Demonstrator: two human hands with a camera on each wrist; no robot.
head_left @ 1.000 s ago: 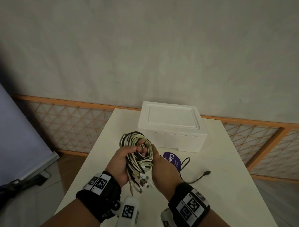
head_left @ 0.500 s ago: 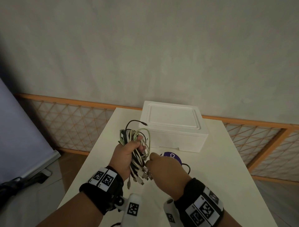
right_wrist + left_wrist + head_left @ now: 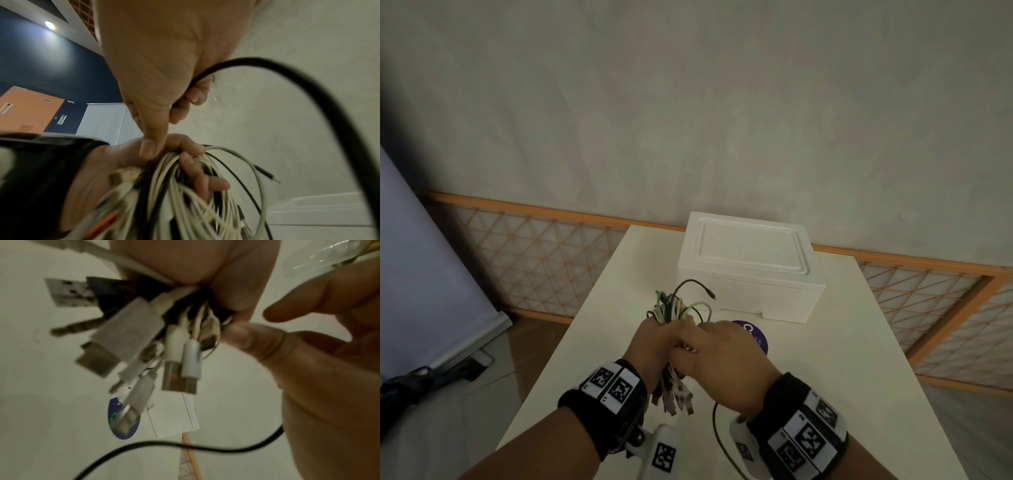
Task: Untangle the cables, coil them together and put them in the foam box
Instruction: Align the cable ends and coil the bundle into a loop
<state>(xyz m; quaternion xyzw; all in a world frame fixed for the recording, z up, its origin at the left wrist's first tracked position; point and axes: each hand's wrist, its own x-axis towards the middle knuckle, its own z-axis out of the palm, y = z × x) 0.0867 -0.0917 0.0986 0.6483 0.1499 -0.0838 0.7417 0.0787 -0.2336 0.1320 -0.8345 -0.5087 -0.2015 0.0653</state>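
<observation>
The left hand (image 3: 654,346) is closed round a bundle of cables (image 3: 674,308) above the table (image 3: 859,394): white and black loops fan out past its knuckles toward the foam box (image 3: 750,263), and the plugs (image 3: 674,397) hang in a cluster below the palm. In the right wrist view the fingers (image 3: 195,172) are threaded through the coil, with strands passing over and between them. Just to the right, the right hand (image 3: 719,359) presses against the left, its thumb on top of the bundle; its curled fingers grip a single black cable (image 3: 719,435) that trails down beside the wrist. Behind it lies a purple round sticker (image 3: 756,337), near the closed box.
</observation>
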